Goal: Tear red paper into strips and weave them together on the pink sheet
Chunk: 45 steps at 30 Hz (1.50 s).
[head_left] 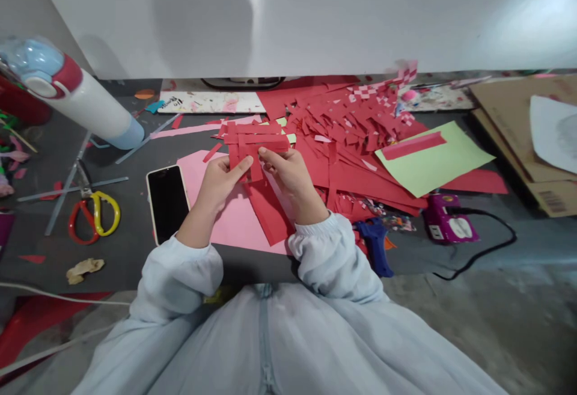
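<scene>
Crossed red paper strips [256, 140] form a loose weave between my two hands, above a pink paper sheet [234, 223]. My left hand [219, 180] pinches the weave's left side, thumb on top and fingers beneath. On the right side, my right hand [291, 175] closes on the same strips with its thumb; its other fingers are partly hidden. A wide red paper piece [270, 211] lies on the pink sheet just below the hands. Left of my left wrist rests a phone [169, 199] with a dark screen.
A heap of red paper scraps [347, 118] spreads at the back right, beside a light green sheet [439, 157]. Scissors [93, 211], clear glue sticks [67, 190] and a bottle [90, 100] stand left. A blue glue gun [377, 246], purple box [451, 219] and cardboard [509, 124] lie right.
</scene>
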Motion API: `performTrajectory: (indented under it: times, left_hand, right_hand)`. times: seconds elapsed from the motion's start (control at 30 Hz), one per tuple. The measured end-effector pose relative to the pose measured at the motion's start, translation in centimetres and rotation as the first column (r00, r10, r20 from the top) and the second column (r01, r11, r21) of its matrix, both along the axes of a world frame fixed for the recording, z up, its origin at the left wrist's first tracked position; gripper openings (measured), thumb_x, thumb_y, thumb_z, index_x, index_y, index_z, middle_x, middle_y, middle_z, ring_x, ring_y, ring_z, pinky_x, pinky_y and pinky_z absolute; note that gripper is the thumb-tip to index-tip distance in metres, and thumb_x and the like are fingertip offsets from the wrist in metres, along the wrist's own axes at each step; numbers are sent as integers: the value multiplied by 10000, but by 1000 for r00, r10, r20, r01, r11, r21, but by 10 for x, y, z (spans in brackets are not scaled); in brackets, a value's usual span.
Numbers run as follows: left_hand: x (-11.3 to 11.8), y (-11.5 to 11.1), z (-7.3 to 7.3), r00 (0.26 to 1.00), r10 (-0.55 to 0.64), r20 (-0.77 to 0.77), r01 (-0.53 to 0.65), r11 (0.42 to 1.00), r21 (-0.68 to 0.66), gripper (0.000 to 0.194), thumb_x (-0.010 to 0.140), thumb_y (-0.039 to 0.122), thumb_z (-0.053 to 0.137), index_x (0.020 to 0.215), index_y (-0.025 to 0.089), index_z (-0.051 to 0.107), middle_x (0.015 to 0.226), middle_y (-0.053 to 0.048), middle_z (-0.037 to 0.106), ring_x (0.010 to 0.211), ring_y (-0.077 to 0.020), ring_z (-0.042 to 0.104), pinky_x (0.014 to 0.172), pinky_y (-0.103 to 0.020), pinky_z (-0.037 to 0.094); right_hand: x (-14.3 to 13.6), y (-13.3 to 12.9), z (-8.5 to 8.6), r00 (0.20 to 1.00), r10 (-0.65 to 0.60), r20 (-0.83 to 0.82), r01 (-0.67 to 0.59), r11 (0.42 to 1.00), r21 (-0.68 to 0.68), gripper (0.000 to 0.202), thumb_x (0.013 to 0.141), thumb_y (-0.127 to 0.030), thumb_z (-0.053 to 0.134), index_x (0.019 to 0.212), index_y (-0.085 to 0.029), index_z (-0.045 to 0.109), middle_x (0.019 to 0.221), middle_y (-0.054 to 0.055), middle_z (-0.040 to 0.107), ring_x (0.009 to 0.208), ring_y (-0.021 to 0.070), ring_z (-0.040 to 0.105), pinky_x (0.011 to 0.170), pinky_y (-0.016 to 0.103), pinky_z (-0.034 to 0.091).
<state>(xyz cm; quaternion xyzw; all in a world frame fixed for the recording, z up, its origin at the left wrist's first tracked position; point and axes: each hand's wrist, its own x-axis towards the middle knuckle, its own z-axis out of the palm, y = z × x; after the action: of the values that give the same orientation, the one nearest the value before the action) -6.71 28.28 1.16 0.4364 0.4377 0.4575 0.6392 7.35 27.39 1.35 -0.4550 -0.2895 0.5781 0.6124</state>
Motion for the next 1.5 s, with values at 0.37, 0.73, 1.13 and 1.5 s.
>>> performTrajectory:
  times: [0.37,0.73,1.13,1.5]
  left_hand:
    - [1,0,2,994,-96,44,100,990,-100,501,605,606,853,695,141,692,656,-8,679,604,-104,632,669,-259,578]
    - [0,0,4,997,-72,-17,70,989,-128,477,655,599,831,677,150,674,575,-9,622,500,-102,564,519,-240,490]
    - [-9,6,9,992,-5,126,30,980,-199,508,700,694,733,760,195,667,640,-25,678,679,-196,705,565,-262,543]
    - [-3,-1,1,993,-115,9,115,981,-156,459,658,567,843,782,138,738,699,-63,721,607,-173,667,583,-303,562]
  right_hand:
    - [-5,5,-10,989,-69,-131,78,995,61,290,591,-351,851,547,-212,600,528,-67,580,515,70,518,565,226,472]
    - [-2,0,-13,991,-60,117,43,990,137,150,705,-317,799,618,-221,723,614,-37,688,558,99,587,593,254,497]
    - [1,2,-9,964,-122,238,101,990,100,144,622,-338,808,579,-232,722,601,-36,665,588,106,573,621,273,489]
    - [-3,-1,-11,983,-86,162,75,994,75,161,667,-350,781,605,-232,691,617,-32,673,583,107,590,618,263,514]
